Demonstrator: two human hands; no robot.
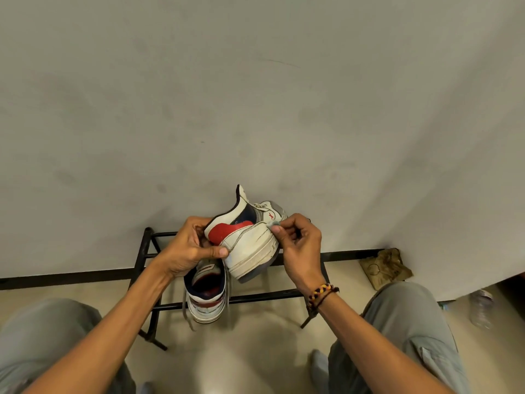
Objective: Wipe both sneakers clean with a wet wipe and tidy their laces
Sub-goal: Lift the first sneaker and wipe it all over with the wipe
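Bare forearms, no sleeves. A braided bracelet (pixel 322 294) in black, yellow and red circles the right wrist. Grey-green trousers (pixel 403 322) cover both knees.

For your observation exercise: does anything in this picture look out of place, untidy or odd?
Yes. On the black metal shoe rack, the resting white, red and navy sneaker has loose laces dangling below the bars. A crumpled brown paper bag lies on the floor by the wall, and a clear plastic bottle lies at far right.

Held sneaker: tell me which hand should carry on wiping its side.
Right. The right hand already pinches the wet wipe against the held sneaker, while the left hand grips its heel and steadies it.
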